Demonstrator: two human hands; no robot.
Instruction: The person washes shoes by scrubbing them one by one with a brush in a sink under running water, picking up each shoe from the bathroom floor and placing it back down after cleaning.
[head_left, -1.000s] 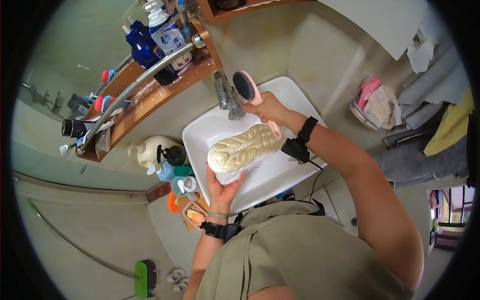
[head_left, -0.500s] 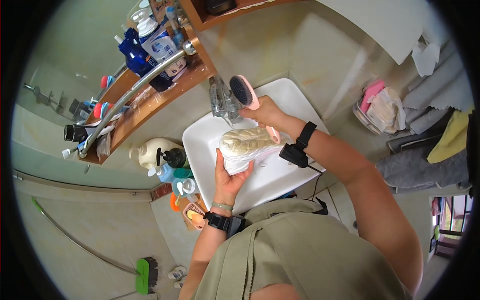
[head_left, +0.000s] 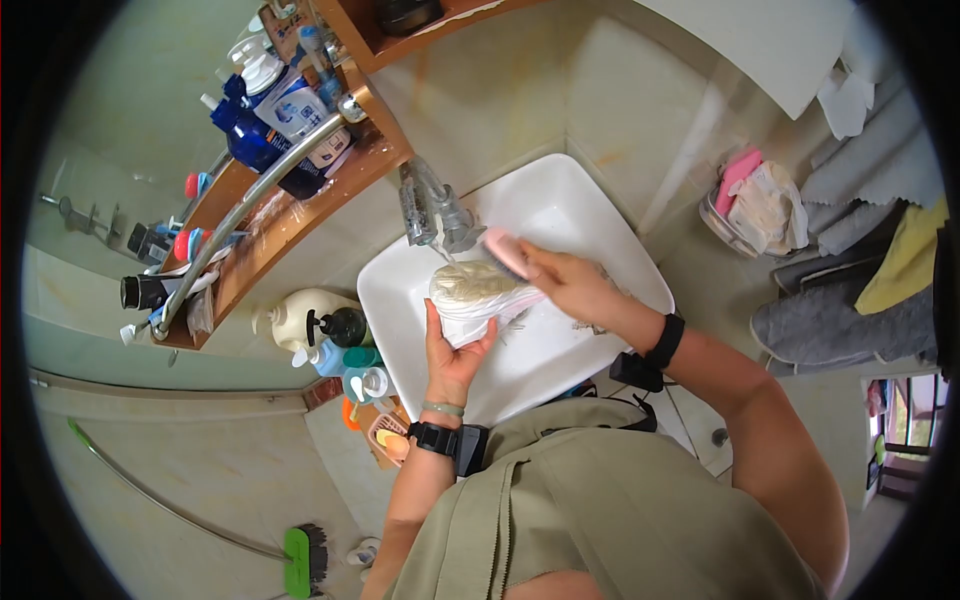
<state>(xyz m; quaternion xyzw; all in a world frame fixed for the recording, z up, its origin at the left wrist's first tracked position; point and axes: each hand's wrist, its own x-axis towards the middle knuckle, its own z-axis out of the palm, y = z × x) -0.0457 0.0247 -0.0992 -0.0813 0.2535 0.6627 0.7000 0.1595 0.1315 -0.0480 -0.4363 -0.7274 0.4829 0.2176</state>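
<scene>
In the middle of the frame, we held the shoe (head_left: 472, 300) tight in our left hand (head_left: 452, 352) over the sink (head_left: 560, 205), and our right hand (head_left: 570, 285) gripped the brush (head_left: 505, 252), scrubbing.

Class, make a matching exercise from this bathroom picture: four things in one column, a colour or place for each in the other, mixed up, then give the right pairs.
Things:
1. shoe
2. brush
3. floor brush
4. blue bottle

Places or colours:
A. on the wooden shelf
B. pink, in the right hand
C. green, on the floor
D. held over the sink by the left hand

Pairs: 1-D, 2-B, 3-C, 4-A
</scene>
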